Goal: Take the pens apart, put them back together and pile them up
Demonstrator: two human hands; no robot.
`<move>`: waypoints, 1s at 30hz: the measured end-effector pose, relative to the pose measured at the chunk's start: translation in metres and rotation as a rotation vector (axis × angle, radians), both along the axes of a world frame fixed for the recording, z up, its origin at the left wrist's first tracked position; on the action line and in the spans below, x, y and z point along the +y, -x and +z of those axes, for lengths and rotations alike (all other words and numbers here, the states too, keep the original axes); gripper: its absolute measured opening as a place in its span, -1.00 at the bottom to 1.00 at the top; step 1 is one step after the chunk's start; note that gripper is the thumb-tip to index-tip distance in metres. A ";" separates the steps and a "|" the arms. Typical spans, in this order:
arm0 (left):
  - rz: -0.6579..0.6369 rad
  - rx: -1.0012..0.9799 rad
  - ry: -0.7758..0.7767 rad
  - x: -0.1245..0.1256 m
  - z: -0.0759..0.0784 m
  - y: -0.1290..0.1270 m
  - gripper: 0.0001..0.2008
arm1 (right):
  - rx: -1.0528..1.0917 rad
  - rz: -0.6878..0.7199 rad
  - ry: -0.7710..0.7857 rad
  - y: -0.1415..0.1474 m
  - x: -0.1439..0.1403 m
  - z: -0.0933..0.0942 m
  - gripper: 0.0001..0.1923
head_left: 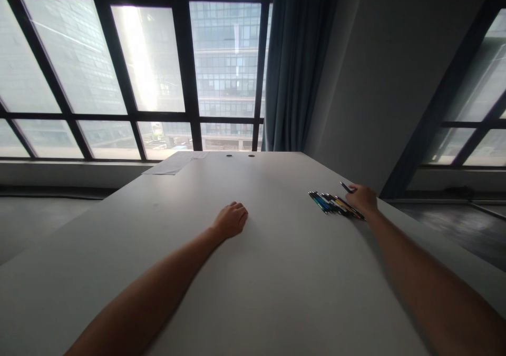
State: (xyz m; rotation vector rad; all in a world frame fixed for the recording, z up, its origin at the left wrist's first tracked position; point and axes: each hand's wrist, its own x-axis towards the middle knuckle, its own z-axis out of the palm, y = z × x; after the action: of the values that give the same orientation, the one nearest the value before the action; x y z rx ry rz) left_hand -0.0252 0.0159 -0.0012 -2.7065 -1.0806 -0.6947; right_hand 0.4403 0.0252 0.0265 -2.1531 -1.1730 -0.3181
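My right hand [362,198] is closed around a dark pen [345,187] at the right side of the white table. The pen's tip end points up and to the left, clear of the other pens. Just below and to the left of that hand lies a row of several pens [324,202] in green, blue, white, yellow and black; part of it is hidden by my hand. My left hand [231,219] rests on the tabletop near the middle with its fingers curled in. Whether anything is under those fingers does not show.
The long white table [253,282] stretches away toward large windows. Sheets of paper [168,164] lie at its far left corner. Two small dark round spots [251,156] are near the far edge. A blue-grey curtain [290,71] hangs behind the table's far end.
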 end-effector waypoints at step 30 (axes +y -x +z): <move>0.059 0.033 0.035 -0.008 0.007 -0.003 -0.72 | 0.153 -0.078 0.150 -0.003 -0.021 -0.001 -0.60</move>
State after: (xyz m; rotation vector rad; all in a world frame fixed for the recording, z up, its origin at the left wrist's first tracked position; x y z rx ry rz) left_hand -0.0222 0.0082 0.0058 -2.6931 -1.1697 -0.6252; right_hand 0.4428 0.0039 0.0259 -2.3122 -1.0573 -0.0984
